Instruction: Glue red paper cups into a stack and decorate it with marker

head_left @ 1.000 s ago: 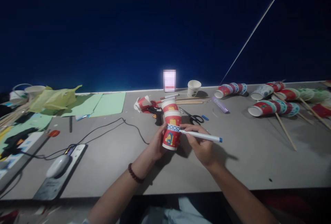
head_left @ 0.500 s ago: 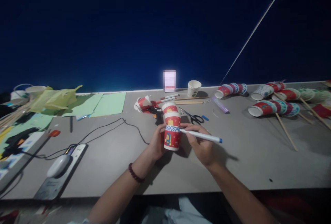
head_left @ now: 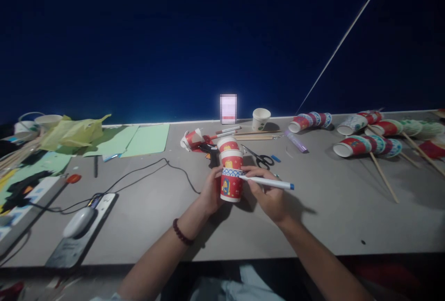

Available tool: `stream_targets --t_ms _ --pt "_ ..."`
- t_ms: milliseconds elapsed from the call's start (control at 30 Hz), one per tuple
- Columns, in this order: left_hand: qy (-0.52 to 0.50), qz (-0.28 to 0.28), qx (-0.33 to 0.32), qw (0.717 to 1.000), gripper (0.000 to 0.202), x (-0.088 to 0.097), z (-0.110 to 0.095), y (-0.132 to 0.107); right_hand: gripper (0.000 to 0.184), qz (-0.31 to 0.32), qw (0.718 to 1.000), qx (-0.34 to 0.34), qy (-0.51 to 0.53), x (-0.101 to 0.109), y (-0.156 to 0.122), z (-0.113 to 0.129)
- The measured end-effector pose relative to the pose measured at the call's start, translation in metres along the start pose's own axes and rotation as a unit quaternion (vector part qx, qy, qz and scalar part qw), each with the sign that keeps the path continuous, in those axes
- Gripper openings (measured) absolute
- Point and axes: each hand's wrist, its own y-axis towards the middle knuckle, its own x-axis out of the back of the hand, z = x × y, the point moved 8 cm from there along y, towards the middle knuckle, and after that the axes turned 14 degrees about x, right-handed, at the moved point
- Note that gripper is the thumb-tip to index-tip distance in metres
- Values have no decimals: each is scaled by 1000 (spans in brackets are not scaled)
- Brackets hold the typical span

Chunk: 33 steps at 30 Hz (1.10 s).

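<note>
My left hand [head_left: 211, 193] is closed round the left side of a row of joined red paper cups [head_left: 231, 188], tilted away from me over the table. Blue wave lines run along the white band of the nearest cup, above a yellow and blue figure. Between the fingers of my right hand [head_left: 269, 199] is a white marker [head_left: 269, 182] with a blue end. Its tip meets the patterned band, and the right fingertips rest by the cup's edge. Just behind the cups lie black-handled scissors [head_left: 262, 159] and a black glue gun [head_left: 212, 156], partly hidden.
Decorated cup rows on sticks [head_left: 370, 145] lie at the right. A white paper cup [head_left: 260, 119] stands at the back beside wooden sticks [head_left: 257, 137]. At the left are green paper sheets [head_left: 146, 140], a yellow bag [head_left: 74, 133], a power strip [head_left: 31, 210] and a phone [head_left: 83, 233].
The marker and my right hand have shifted slightly left, with the tip moving along the blue band. My left hand and the cups stay nearly where they were.
</note>
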Motion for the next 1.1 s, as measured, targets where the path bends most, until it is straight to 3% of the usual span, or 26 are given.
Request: stream_targets --t_ms 733,1100 --pt "-5 2 -3 1000 35 4 0 3 9 -6 1000 -1 2 1 1 3" --pt "-8 7 -5 1000 36 -5 -1 -3 11 0 1000 3 -9 0 1 3"
